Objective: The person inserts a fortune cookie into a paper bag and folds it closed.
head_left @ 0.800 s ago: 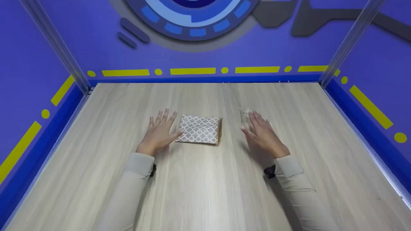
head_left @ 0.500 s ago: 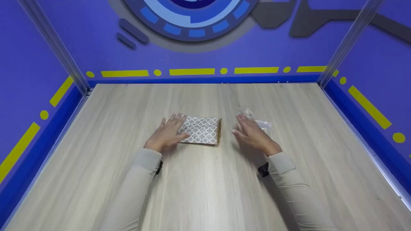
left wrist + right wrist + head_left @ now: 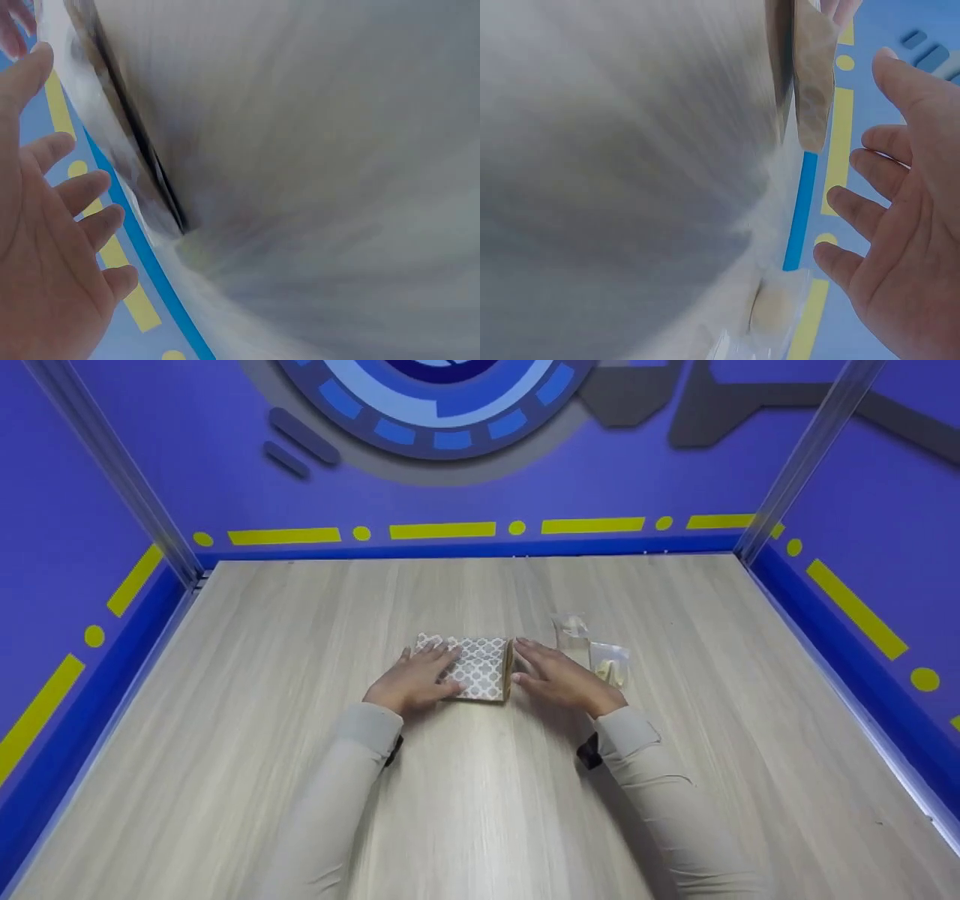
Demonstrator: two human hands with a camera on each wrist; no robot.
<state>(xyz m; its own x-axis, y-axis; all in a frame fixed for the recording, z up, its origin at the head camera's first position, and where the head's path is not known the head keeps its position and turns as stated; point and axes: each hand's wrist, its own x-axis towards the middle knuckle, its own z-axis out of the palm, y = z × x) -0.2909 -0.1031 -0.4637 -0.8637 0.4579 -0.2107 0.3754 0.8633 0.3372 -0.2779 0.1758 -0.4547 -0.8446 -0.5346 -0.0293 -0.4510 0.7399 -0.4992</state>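
Note:
A flat packet [image 3: 484, 664] with a grey-and-white lattice pattern lies mid-table, a brown papery edge showing on its right. My left hand [image 3: 416, 679] is over its left part, fingers extended and thumb apart, overlapping the pattern in the head view. At the brown edge are the fingertips of my right hand [image 3: 562, 679], also extended. Both palms show with nothing gripped in the wrist views. Just beyond my right hand lie a clear plastic bag [image 3: 571, 637] and a second clear bag [image 3: 613, 662] holding pale pieces, partly hidden by that hand.
The wood-grain table [image 3: 300, 622] stretches out on all sides of the packet. Blue-purple panels with yellow markings stand behind it [image 3: 480, 495] and at both sides, joined by metal corner posts [image 3: 810, 457].
My left hand has moved right, from beside the packet to over its left part. My right hand has come left to the packet's brown edge, uncovering the two clear bags.

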